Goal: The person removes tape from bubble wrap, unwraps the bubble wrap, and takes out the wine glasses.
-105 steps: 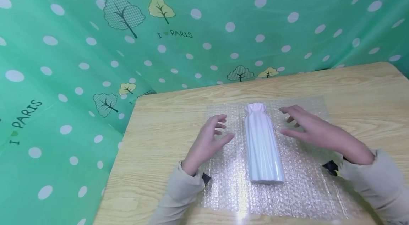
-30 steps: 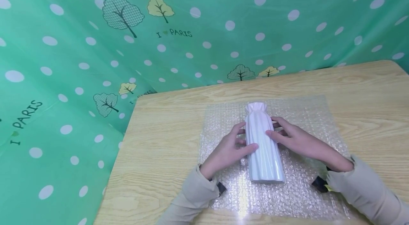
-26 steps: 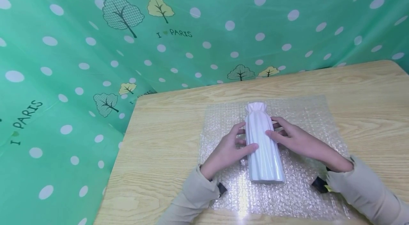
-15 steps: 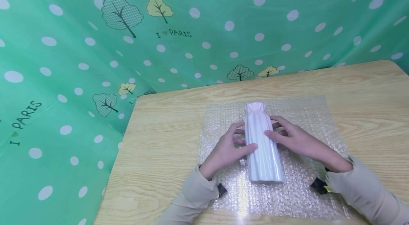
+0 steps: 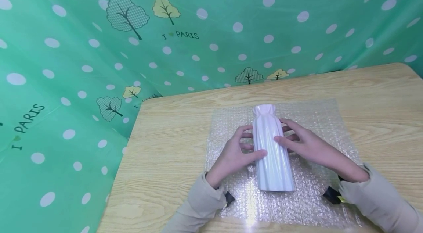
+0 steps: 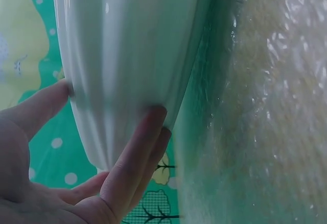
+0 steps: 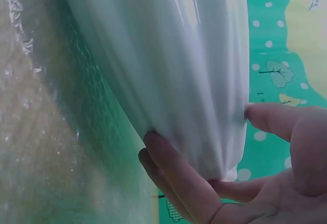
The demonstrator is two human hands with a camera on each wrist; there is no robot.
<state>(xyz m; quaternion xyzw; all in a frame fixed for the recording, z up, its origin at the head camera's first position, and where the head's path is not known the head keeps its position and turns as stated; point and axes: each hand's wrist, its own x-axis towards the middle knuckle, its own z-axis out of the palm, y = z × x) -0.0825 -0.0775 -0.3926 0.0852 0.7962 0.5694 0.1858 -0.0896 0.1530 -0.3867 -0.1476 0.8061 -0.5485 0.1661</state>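
A glossy, pleated ceramic vase (image 5: 273, 170), pinkish at its gathered neck and pale blue towards the base, lies lengthwise over a sheet of bubble wrap (image 5: 307, 198), neck pointing away from me. My left hand (image 5: 232, 156) holds its left side, thumb on top and fingers along the flank. From the right, my right hand (image 5: 312, 146) grips it nearer the neck in the same way. Both wrist views show curled fingers and a thumb touching the vase (image 6: 127, 55). There, a shadowed gap lies between its tapering side and the wrap (image 7: 41, 132); contact under the base is hidden.
The bubble wrap is spread flat on a wood-grain table (image 5: 165, 144). Behind and to the left hangs a green polka-dot cloth (image 5: 198, 34) with printed trees, meeting the table's far edge. Black pieces (image 5: 332, 195) sit at both sleeve cuffs.
Both hands were held apart on either side of the vase; they have since come inward and taken hold of it. Over the last half second the vase has shifted very slightly.
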